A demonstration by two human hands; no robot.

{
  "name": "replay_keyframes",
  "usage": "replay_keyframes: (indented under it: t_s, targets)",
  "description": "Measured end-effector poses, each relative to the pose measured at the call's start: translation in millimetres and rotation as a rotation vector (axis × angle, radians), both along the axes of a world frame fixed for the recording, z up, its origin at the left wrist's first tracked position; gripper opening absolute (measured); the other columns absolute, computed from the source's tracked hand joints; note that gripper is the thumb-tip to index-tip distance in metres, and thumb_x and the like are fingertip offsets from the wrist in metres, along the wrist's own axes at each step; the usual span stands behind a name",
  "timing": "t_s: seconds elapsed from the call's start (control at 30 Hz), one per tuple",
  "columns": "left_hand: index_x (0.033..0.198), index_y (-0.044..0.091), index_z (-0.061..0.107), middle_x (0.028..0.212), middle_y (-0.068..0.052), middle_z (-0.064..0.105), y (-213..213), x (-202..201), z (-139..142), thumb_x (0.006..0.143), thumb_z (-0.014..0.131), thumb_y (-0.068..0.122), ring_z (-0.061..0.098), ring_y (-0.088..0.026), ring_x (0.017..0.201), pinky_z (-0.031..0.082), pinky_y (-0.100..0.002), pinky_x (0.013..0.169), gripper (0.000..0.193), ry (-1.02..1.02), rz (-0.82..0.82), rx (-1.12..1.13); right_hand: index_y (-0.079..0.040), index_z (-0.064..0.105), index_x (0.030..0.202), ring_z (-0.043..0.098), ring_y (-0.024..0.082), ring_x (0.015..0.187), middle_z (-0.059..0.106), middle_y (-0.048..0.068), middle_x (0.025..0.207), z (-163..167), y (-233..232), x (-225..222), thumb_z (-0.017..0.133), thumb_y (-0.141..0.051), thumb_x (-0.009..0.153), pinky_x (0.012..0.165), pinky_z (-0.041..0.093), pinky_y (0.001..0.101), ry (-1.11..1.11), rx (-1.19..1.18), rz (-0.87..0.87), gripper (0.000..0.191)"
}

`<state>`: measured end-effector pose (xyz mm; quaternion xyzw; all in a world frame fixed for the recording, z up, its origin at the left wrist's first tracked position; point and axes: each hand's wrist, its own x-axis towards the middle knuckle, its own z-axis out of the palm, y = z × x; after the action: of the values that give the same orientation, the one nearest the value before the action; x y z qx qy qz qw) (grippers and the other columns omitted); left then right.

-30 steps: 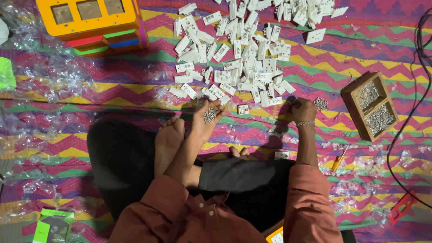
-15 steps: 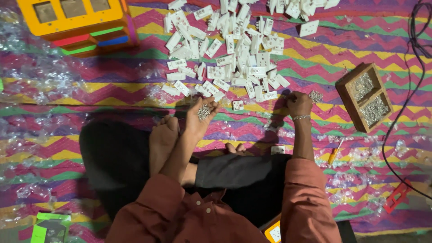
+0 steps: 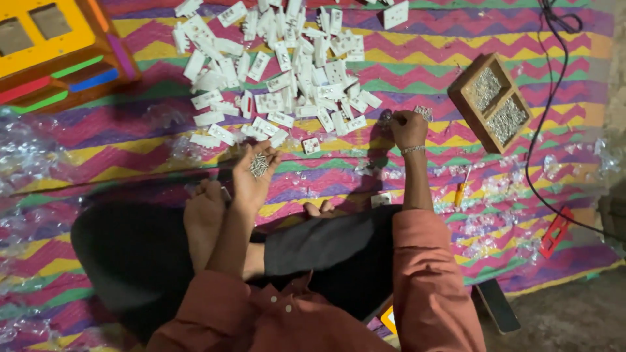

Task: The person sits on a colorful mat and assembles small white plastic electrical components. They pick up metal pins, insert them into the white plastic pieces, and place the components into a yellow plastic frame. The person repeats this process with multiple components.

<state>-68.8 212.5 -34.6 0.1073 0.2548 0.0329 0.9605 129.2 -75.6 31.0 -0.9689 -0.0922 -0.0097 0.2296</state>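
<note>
I sit cross-legged on the zigzag mat [image 3: 456, 58], and my left hand [image 3: 255, 171] lies palm up in front of my knee, cupped open around a small heap of screws [image 3: 259, 165]. The fingers curl just enough to make a shallow bowl; nothing pinches the screws, they simply rest there. My right hand [image 3: 409, 128] reaches further out and to the right, knuckles up and fingers bunched down towards the mat. I cannot tell whether it grips anything, since the fingertips are hidden under the hand. A small white piece [image 3: 422, 112] lies just beyond it, touching or nearly touching the knuckles.

Ahead of both hands spreads the pile of white switch plates [image 3: 280, 72], with one stray plate [image 3: 311, 145] lying between my hands. Further right of my right hand stands the wooden tray [image 3: 464, 101], its two compartments full of screws. A small screwdriver [image 3: 462, 190] lies near my right forearm.

The risk, as I judge it, sits in my left palm: it is tilted and loose, so any lean towards the pile could spill screws onto the busy pattern and crinkled plastic wrap [image 3: 39, 150], where they would be hard to find. My right sleeve [image 3: 424, 261] could also sweep the nearest plates out of place.
</note>
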Motion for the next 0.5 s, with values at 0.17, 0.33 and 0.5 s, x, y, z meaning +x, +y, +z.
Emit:
replay_keyframes:
  t_s: [0.17,0.33,0.5]
  targets:
    - [0.120,-0.008,0.065,0.103,-0.014,0.067,-1,-3,0,0.110,0.049,0.032,0.064,-0.030,0.105,0.052,-0.042,0.100,0.043,0.001,0.022,-0.019,-0.006,0.079,0.098,0.076,0.031,0.081,0.076,0.018,0.089,0,-14,3,0.078,-0.014,0.083,0.076,0.059,0.0395,0.043,0.050,-0.078,0.017]
    - [0.119,-0.007,0.064,0.104,-0.015,0.067,-5,-9,-1,0.110,0.050,0.032,0.064,-0.029,0.107,0.053,-0.045,0.108,0.042,0.085,0.014,0.003,-0.007,0.081,0.098,0.076,0.032,0.087,0.076,0.020,0.092,-1,-26,3,0.065,-0.002,0.084,0.079,0.059,0.0388,-0.016,0.114,-0.188,0.022]
    - [0.119,-0.007,0.063,0.103,-0.016,0.066,-7,-7,-1,0.110,0.049,0.032,0.064,-0.031,0.104,0.052,-0.044,0.103,0.043,0.106,0.004,0.015,-0.008,0.082,0.094,0.078,0.028,0.084,0.078,0.016,0.090,1,-29,2,0.063,0.002,0.084,0.077,0.059,0.0358,0.022,0.185,-0.209,0.023]
